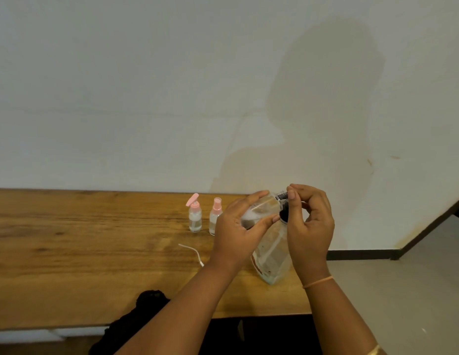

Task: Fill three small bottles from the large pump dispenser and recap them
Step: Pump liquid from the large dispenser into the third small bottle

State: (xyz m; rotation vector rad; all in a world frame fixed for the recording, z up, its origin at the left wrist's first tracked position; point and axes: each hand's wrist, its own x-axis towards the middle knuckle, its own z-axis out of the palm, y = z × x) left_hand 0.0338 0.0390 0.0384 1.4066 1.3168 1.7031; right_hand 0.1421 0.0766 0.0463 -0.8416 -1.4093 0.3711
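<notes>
From the head camera, a long wooden table (69, 239) with a warm grain runs along a pale wall (120, 85); the wall carries faint yellowish stains and the person's shadow (325, 98); to the right lie a grey floor (402, 290) and a dark skirting strip (359, 254). Near the table's back edge two small bottles stand upright just beside each other, the pump-topped bottle (195, 219) on the left and the spray-topped bottle (215, 216) on the right, both with pink tops; a thin white tube (193, 252) lies in front of them; a black cloth (146, 306) hangs over the near edge. The large clear bottle (273, 254) rests tilted on its base near the table's right end, between the wrists; the left hand (238, 226) curls fingers and thumb round a clear vessel (259, 208) at its top, and I cannot tell whether that is a separate small bottle; the right hand (310, 226) pinches a dark cap (283, 195) at the neck; a thin orange band (318, 281) circles the right wrist.
</notes>
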